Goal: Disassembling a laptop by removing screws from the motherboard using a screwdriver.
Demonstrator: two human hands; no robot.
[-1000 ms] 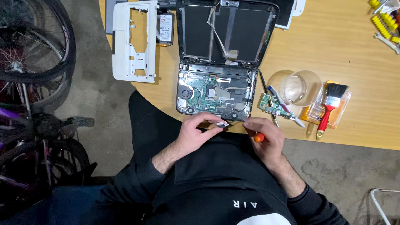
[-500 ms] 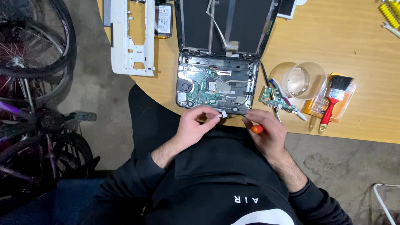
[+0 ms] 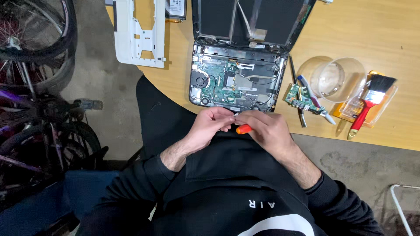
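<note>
An opened laptop [image 3: 234, 83] with its green circuit board bared lies on the wooden table [image 3: 385, 39], its dark lid [image 3: 251, 19] folded back. My left hand [image 3: 212, 124] pinches a small pale part at the laptop's near edge. My right hand [image 3: 267, 129] is closed around a screwdriver with an orange handle [image 3: 243, 129], right beside the left hand. Both hands meet just below the laptop's front edge, over my lap.
A white plastic cover [image 3: 140, 32] lies left of the laptop. To the right are a small green circuit board [image 3: 302, 99], a clear plastic cup [image 3: 339, 78], and a red-handled paintbrush [image 3: 369, 102] on an orange tray. Bicycle wheels [image 3: 35, 65] stand on the left.
My hands have drawn closer together at the laptop's front edge. The view has shifted slightly, with the laptop sitting higher in the frame.
</note>
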